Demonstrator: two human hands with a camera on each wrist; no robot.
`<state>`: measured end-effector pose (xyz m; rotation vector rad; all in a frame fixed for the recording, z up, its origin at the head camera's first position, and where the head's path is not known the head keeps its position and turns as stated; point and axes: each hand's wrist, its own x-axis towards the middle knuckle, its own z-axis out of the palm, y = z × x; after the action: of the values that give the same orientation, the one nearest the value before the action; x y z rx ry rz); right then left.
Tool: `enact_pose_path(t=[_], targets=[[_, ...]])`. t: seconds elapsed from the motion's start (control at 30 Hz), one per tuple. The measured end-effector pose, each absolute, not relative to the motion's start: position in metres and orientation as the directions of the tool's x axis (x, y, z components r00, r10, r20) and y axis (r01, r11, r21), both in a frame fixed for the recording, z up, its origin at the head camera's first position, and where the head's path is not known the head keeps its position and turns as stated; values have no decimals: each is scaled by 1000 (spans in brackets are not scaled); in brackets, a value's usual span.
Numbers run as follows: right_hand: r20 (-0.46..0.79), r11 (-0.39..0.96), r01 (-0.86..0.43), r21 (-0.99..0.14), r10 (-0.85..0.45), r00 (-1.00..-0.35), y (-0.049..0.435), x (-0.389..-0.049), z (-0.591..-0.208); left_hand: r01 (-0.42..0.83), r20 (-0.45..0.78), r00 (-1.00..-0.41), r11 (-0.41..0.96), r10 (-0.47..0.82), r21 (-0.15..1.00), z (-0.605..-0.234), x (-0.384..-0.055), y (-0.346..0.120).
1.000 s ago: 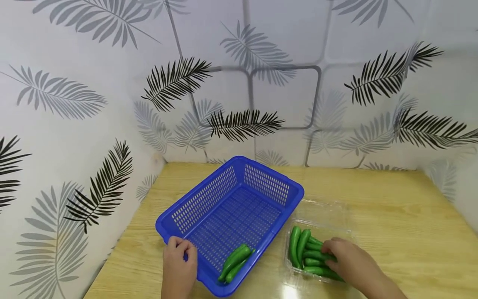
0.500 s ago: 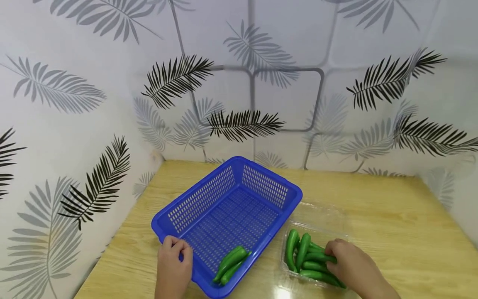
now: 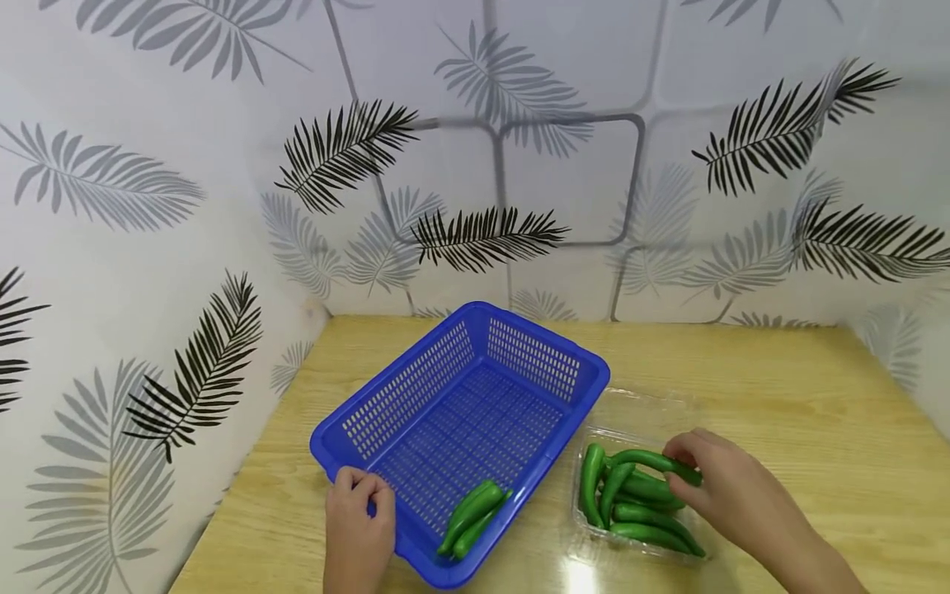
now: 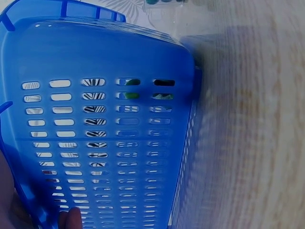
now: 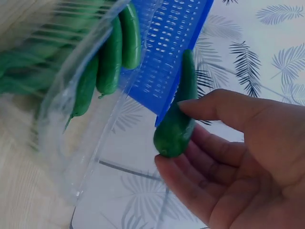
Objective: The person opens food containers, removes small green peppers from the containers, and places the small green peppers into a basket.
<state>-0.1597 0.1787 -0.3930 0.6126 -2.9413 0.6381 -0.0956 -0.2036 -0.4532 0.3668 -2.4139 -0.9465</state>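
Right hand [image 3: 731, 488] pinches one green pepper [image 3: 646, 459], now raised higher over the clear container [image 5: 64, 152] and apparently freed; left hand [image 3: 359, 528] grips the blue basket [image 3: 475, 429], near left.

Right hand [image 3: 723, 483]: I see it has risen since half a second ago.
Pinched pepper [image 3: 640, 458]: lifted between the fingertips, now above the others.
Other peppers [image 3: 653, 518]: I get more of them below the fingers, which earlier covered their right ends.
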Motion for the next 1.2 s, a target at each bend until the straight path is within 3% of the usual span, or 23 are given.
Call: enact_pose_path(t=[0.23,0.6,0.97,1.2], targets=[[293,780,-497,-379,-408,-865,164,-169,-382,-87,340,-827,699,-448,710,-451,-93,-200],[469,657,-683,-319,-517,-716,133,-184,-382,-63,386,-807,714,-448,697,-452,-94,-200],[461,628,-720,-296,-566,-683,106,-189,-385,-86,366,-815,719,-449,690,-450,-94,-199],[384,609,-722,-329,-612,-691,83,-187,-383,-91,363,-815,717,-452,691,-451,-94,-198]])
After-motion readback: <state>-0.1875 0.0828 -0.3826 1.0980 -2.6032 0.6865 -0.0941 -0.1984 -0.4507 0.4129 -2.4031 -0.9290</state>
